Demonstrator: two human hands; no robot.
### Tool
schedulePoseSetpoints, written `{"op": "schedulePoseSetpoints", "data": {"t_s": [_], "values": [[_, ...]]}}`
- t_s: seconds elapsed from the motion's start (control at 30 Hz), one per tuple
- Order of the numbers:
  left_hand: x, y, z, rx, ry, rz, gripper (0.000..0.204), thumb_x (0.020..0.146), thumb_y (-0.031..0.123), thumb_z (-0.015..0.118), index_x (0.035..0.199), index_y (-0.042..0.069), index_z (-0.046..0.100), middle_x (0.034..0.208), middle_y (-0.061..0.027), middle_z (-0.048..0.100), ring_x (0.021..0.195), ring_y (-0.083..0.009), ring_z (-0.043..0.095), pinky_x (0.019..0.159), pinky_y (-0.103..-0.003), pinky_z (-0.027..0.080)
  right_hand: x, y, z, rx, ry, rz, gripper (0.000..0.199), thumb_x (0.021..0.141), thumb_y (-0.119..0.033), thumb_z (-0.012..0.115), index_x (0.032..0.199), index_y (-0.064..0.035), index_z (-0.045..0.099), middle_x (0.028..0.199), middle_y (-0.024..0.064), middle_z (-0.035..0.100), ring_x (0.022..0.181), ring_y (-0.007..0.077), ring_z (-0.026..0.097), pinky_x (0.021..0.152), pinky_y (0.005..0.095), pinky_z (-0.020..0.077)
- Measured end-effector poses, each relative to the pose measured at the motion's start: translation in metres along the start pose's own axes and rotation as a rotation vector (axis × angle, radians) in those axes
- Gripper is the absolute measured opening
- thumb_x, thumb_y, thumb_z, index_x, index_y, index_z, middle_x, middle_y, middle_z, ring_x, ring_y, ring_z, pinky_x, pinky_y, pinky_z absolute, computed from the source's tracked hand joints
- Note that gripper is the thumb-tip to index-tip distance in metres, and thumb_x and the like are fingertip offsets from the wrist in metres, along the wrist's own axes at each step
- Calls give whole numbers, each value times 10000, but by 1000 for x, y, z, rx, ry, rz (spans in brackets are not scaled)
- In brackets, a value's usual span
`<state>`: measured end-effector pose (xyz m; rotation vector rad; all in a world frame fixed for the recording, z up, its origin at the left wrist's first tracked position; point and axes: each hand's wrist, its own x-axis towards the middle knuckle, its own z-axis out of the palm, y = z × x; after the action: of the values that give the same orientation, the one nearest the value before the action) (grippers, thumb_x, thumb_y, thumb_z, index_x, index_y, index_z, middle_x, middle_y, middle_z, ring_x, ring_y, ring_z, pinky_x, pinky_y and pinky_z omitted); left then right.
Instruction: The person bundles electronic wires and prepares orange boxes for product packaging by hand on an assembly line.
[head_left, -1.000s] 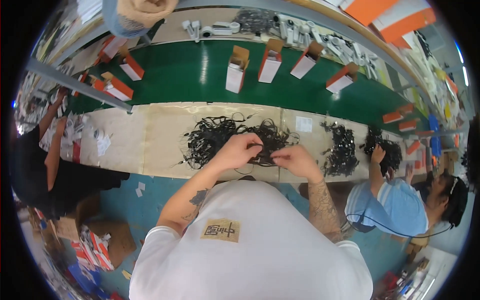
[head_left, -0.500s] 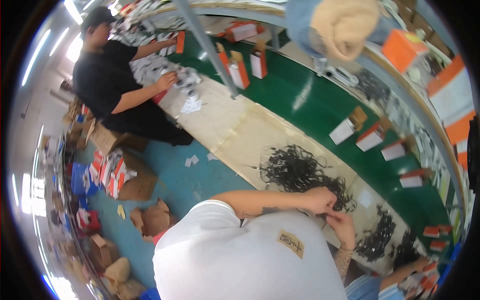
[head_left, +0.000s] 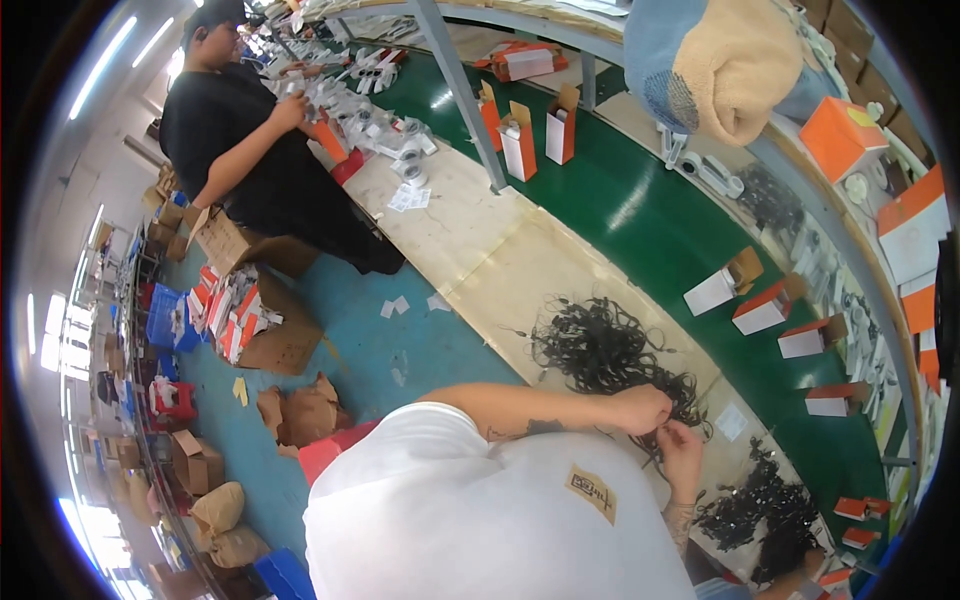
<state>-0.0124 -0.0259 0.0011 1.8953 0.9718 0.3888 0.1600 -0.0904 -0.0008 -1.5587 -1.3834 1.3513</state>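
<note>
My left hand (head_left: 640,409) and my right hand (head_left: 682,452) meet fingertip to fingertip above the near side of the worktable (head_left: 500,265). Both are closed in a pinch on a thin black cable (head_left: 652,450), part of which hangs below the fingers. Its ends are hidden by my hands and body. Just beyond my left hand lies a tangled heap of black cables (head_left: 595,345). To the right of my right hand, a second heap of black cables (head_left: 750,500) with shiny bits spreads over the table.
Open orange-and-white boxes (head_left: 722,283) stand along the green conveyor belt (head_left: 640,215). A metal post (head_left: 455,90) rises at the table's far edge. Another person (head_left: 250,140) works at the far left, beside a carton (head_left: 285,335) of orange-and-white packaging. A paper slip (head_left: 731,421) lies between the cable heaps.
My hands stay together at the cable, with slight finger movement. The view has shifted a little. The person at the far left has drawn their hands closer, with an orange box now lower.
</note>
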Motion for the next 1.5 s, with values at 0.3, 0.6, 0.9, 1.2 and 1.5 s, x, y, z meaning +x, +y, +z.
{"op": "schedulePoseSetpoints", "data": {"t_s": [0.3,0.6,0.9,1.2,1.5], "values": [[11,-13,-18,-754,-694,-208,98,875,134,566,839,49,597,613,50,441,555,-70,381,486,-226,295,-8,22,-25,712,-407,172,269,790,-90,717,997,32,595,805,75,625,613,124,534,542,226,422],[4,-3,16,-921,-217,-367,256,970,282,499,834,71,549,603,34,429,531,-71,372,484,-235,318,11,-2,11,1073,272,93,152,916,-85,566,1060,-38,562,874,30,593,702,104,511,636,234,420],[8,-13,9,-469,-121,-288,228,889,252,598,838,30,616,686,-35,580,618,-130,516,560,-286,417,26,27,20,120,480,-105,106,889,-71,590,983,-22,584,827,4,584,655,60,488,562,200,393],[16,-34,16,-262,80,-24,229,858,234,643,818,13,601,723,-72,630,601,-176,595,574,-327,486,17,30,-23,367,-276,295,89,837,-14,610,917,-32,575,818,35,620,662,73,539,552,192,405],[15,-27,15,-1002,-179,-670,214,939,279,531,887,75,565,666,-45,567,526,-163,559,490,-310,473,10,5,7,625,85,127,192,864,23,553,1053,0,574,901,59,606,682,85,526,592,222,424]]}}
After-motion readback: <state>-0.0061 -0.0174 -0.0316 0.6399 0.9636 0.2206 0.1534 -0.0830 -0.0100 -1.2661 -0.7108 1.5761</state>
